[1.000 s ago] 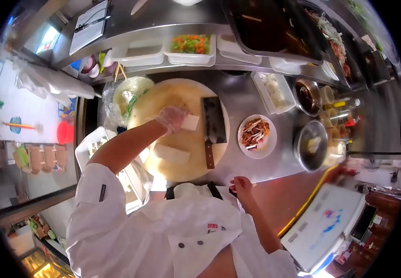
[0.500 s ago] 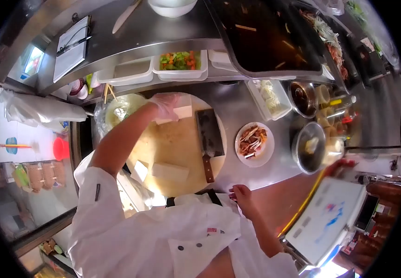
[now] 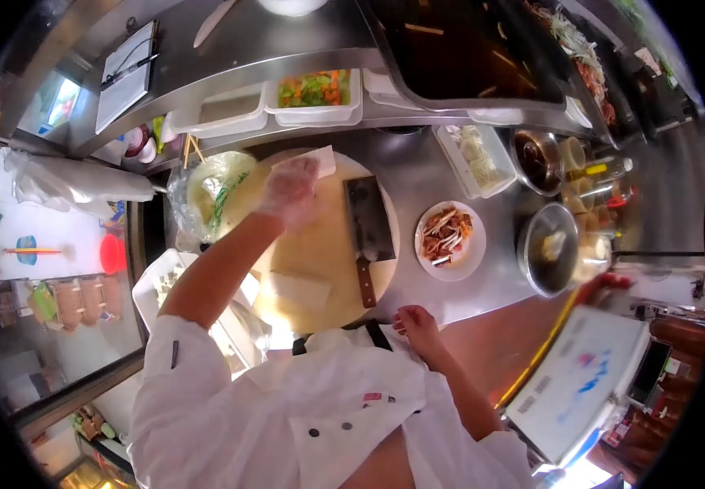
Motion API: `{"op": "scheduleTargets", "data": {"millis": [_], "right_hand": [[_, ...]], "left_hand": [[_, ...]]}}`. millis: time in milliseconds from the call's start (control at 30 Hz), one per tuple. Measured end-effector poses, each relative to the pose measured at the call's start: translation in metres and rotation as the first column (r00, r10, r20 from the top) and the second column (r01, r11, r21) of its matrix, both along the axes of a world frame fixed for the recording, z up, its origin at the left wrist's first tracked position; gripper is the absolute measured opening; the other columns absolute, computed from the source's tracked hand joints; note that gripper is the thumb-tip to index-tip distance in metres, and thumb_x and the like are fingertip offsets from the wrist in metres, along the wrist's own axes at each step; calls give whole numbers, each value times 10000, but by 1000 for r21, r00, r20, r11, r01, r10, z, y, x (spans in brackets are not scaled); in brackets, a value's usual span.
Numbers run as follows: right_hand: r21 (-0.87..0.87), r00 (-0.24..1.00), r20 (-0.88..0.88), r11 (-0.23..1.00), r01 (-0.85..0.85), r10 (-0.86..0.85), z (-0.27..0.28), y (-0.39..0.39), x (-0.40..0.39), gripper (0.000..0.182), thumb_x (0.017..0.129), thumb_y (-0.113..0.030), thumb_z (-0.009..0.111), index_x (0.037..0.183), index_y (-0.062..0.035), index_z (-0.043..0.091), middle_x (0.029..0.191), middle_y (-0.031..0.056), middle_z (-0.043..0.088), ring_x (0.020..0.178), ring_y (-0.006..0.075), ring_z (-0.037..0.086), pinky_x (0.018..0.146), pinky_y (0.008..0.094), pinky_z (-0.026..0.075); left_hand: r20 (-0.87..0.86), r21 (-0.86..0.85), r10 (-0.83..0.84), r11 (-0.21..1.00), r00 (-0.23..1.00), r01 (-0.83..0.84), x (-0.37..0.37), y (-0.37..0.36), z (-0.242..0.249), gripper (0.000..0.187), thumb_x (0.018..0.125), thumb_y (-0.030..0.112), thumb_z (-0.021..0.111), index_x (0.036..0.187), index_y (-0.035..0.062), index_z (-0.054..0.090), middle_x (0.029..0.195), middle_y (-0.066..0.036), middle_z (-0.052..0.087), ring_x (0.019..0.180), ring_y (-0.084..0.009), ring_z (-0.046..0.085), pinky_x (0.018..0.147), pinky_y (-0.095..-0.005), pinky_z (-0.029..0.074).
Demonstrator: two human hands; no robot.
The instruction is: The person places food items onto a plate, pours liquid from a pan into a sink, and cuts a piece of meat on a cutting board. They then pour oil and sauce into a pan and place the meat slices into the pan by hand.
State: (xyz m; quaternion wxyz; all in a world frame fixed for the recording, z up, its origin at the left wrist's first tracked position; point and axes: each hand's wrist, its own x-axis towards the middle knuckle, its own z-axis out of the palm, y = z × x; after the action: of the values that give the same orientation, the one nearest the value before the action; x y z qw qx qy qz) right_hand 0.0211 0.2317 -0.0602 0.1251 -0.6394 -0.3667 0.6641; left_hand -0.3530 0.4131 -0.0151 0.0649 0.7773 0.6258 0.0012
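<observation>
My left hand [image 3: 291,194], in a clear glove, is over the upper part of the round cutting board [image 3: 332,244]. A white slab [image 3: 321,160] lies at its fingertips; blur hides the exact grip. A second white slab [image 3: 300,290] lies low on the board, with a small white piece [image 3: 249,288] to its left. A cleaver [image 3: 368,220] with a brown handle rests flat on the board's right side. My right hand [image 3: 418,328] hangs near the counter's front edge, fingers curled, nothing seen in it.
Right of the board are a plate of sliced food [image 3: 473,259], a white container of pale strips [image 3: 471,163] and a steel bowl [image 3: 546,251]. A bagged bowl [image 3: 210,196] stands left. A tub of chopped vegetables [image 3: 313,91] and a dark tray of liquid [image 3: 458,57] are beyond.
My left hand has moved down and slightly right on the board. The upper slab now lies beyond its fingers. My right hand has shifted slightly up and left. The whole view has shifted slightly.
</observation>
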Motion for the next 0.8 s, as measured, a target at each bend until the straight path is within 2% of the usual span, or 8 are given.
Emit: {"op": "scheduleTargets", "data": {"millis": [33,100,167,267,367,633,767,800], "right_hand": [[-10,1000,-9,1000,2,-2,-3,-1,0,289,1040,-241,561,1194,3,577,1057,100,691,897,170,673,807,297,547],[-16,998,-32,999,49,-50,-12,-6,3,304,1028,-244,571,1198,8,580,1042,94,703,879,168,681,799,308,552],[-23,998,-53,999,41,-42,-22,-12,6,301,1029,-242,571,1198,6,579,1045,93,702,881,166,680,800,304,549],[-12,995,-95,999,30,-31,-29,-17,6,298,1030,-239,569,1203,4,576,1055,94,700,887,165,680,798,300,546],[-7,994,-110,1000,19,-20,-16,-19,-1,287,1031,-230,570,1192,8,581,1045,100,698,885,167,679,787,297,553],[4,998,-68,1000,2,-2,-14,-29,5,270,1031,-212,566,1175,15,595,1038,107,698,883,169,676,784,297,561],[-18,997,-59,998,56,-57,-9,-34,8,285,1033,-222,564,1194,11,587,1051,102,701,894,167,675,795,301,556],[-50,995,-55,996,76,-79,-7,-36,9,301,1033,-233,565,1212,8,580,1066,100,703,905,166,678,799,305,551]], "left_hand": [[35,41,-93,995,995,91,4,-24,5,802,785,549,737,1309,3,473,1267,-190,573,1184,-333,568,951,-460,495],[85,-396,-215,889,973,231,14,-69,33,932,767,642,718,1371,-12,444,1280,-194,566,1179,-352,570,917,-471,505],[9,-521,-384,786,923,332,13,-117,12,1152,785,754,628,1550,-23,258,1461,-215,461,1285,-375,519,1014,-488,457],[-188,-621,-489,731,852,282,27,-150,3,1027,808,655,673,1508,-18,339,1365,-193,535,1201,-334,571,930,-474,480],[-305,-347,-455,871,837,347,16,-172,-55,847,820,532,707,1429,5,447,1241,-154,596,1119,-297,600,841,-444,493],[-20,-562,-285,796,958,225,15,-121,-27,641,785,392,734,1288,42,544,1038,-173,683,1018,-328,677,819,-466,544],[135,-681,-334,652,933,332,-5,-72,-43,713,746,439,769,1299,50,542,1104,-162,711,1052,-337,680,883,-423,547],[316,-763,-202,527,927,374,-10,-58,-39,751,731,438,803,1317,49,541,1125,-146,711,1061,-320,677,892,-413,544]]}}
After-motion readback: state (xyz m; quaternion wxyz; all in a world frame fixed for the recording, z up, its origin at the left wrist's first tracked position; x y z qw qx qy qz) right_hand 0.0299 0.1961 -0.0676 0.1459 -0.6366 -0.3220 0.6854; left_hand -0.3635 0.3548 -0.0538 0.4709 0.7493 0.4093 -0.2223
